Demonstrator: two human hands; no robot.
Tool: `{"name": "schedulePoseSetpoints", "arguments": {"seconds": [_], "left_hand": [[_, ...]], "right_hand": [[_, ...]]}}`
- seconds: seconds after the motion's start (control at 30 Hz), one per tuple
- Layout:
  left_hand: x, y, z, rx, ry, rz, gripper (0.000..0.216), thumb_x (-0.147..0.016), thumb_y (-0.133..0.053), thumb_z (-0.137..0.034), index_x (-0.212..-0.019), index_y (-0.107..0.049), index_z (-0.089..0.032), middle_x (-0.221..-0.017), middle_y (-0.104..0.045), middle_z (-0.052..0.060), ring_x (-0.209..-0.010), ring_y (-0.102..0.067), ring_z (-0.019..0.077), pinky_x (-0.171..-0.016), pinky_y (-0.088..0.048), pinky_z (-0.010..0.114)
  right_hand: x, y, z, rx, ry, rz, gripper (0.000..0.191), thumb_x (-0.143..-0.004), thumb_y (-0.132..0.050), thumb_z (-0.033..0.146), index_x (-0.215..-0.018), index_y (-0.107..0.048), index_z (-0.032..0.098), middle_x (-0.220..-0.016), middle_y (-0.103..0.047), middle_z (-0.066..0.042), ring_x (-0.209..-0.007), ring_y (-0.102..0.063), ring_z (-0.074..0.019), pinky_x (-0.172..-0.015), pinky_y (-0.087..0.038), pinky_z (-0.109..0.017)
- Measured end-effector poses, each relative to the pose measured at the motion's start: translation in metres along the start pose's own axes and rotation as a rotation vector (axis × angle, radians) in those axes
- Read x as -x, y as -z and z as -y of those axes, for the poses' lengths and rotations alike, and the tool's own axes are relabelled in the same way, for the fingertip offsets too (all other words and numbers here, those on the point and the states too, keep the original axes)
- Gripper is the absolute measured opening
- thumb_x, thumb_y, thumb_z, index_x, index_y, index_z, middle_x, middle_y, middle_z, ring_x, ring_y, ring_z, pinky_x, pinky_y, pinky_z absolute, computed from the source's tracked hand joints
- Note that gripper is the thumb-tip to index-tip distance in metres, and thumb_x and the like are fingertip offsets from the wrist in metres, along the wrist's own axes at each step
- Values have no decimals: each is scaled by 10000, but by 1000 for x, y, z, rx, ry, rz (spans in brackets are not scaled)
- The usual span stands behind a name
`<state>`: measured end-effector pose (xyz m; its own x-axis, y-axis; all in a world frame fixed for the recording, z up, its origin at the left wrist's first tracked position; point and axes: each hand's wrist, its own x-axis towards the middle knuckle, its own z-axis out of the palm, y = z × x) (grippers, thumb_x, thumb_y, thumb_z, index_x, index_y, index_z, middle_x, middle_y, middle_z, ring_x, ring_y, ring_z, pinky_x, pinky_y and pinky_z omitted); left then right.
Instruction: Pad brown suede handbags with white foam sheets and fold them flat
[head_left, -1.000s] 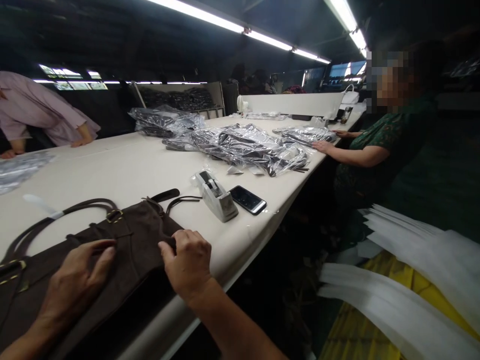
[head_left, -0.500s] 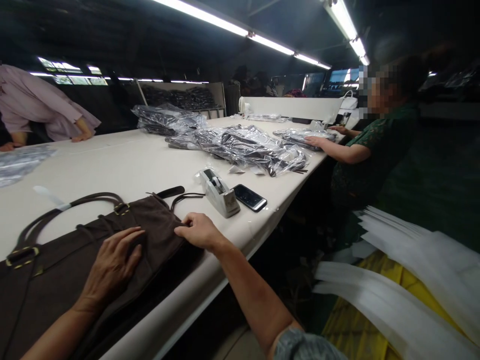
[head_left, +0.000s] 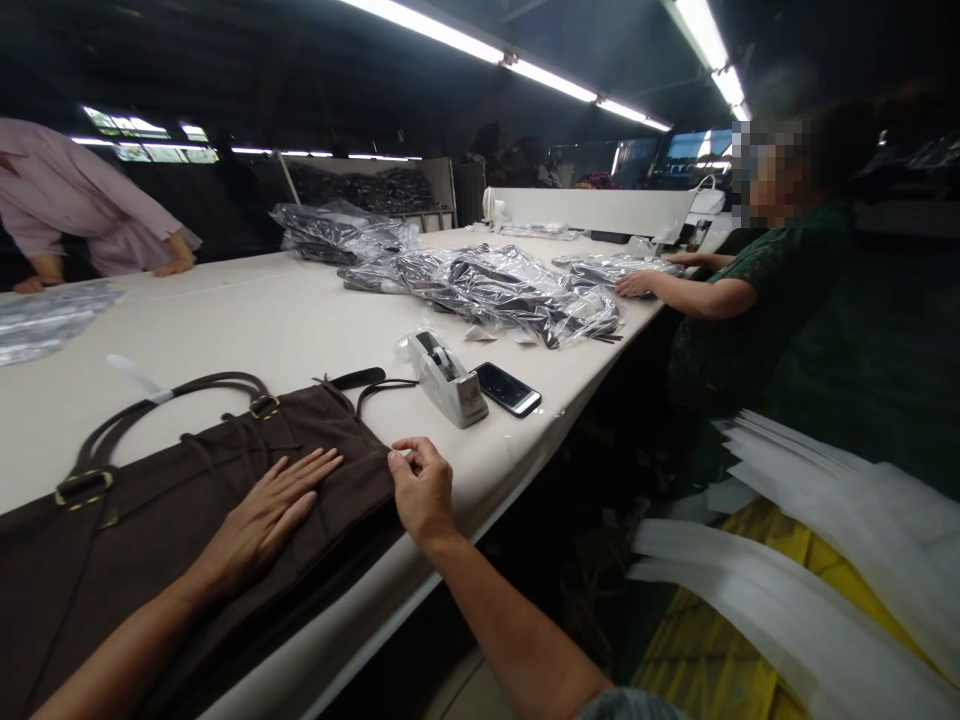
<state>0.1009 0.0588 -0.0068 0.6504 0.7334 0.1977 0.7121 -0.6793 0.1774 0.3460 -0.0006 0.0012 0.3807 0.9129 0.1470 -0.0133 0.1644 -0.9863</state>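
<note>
A dark brown handbag [head_left: 292, 500] lies on its side along the front of the pale table, its looped handles [head_left: 157, 400] pointing away from me. My left hand [head_left: 274, 510] rests flat on the bag's upper face, fingers stretched out. At the bag's right edge, my right hand [head_left: 424, 490] pinches the material between thumb and curled fingers. Just beyond that hand stand a grey tape dispenser [head_left: 448, 378] and a dark phone [head_left: 508, 388]. Thin cords and a strap end trail from the bag's far corner towards the dispenser.
Plastic-wrapped dark bags [head_left: 487, 285] are heaped mid-table. A co-worker in green [head_left: 780, 270] handles another wrapped item at the right edge; a person in pink [head_left: 90, 200] leans on the far left. White sheets [head_left: 772, 590] spill over a yellow container [head_left: 705, 640] at lower right.
My left hand has slid forward and right over the bag, its fingers now straighter and flatter. My right hand still pinches the bag's edge, in a more upright pose. The view has shifted slightly.
</note>
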Motion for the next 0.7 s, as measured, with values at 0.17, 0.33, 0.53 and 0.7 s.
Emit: {"name": "schedulePoseSetpoints", "arguments": {"seconds": [0.17,0.33,0.53,0.7], "left_hand": [[-1,3,4,39,25,35,559,-992,-261,-485,-1525,-318,-325,-1602,-310,-7,-1512,-219,213,-1255,-86,522],[0,1,6,44,17,47,548,-987,-256,-498,-1511,-342,-358,-1611,-295,-23,-1519,-200,229,-1250,-91,552],[3,1,3,81,11,5,535,-981,-280,-514,-1492,-373,-382,-1601,-324,-39,-1520,-197,223,-1259,-81,534],[8,8,-10,123,57,-41,553,-968,-334,-546,-1457,-451,-316,-1595,-342,-3,-1503,-251,229,-1257,-141,512]], "right_hand": [[-1,15,0,-9,60,116,254,-888,-537,295,-993,-758,224,-756,-684,21,-655,-578,-133,-685,-488,-237],[-19,45,1,84,175,471,298,-888,-502,217,-991,-782,229,-889,-748,21,-787,-670,-134,-772,-526,-224],[-12,61,5,493,572,508,269,-932,-558,292,-1123,-737,229,-1177,-724,-29,-1061,-683,-152,-948,-524,-241],[0,59,1,705,1014,450,308,-978,-496,232,-1173,-707,122,-1411,-580,-106,-1412,-432,-241,-1191,-361,-401]]}}
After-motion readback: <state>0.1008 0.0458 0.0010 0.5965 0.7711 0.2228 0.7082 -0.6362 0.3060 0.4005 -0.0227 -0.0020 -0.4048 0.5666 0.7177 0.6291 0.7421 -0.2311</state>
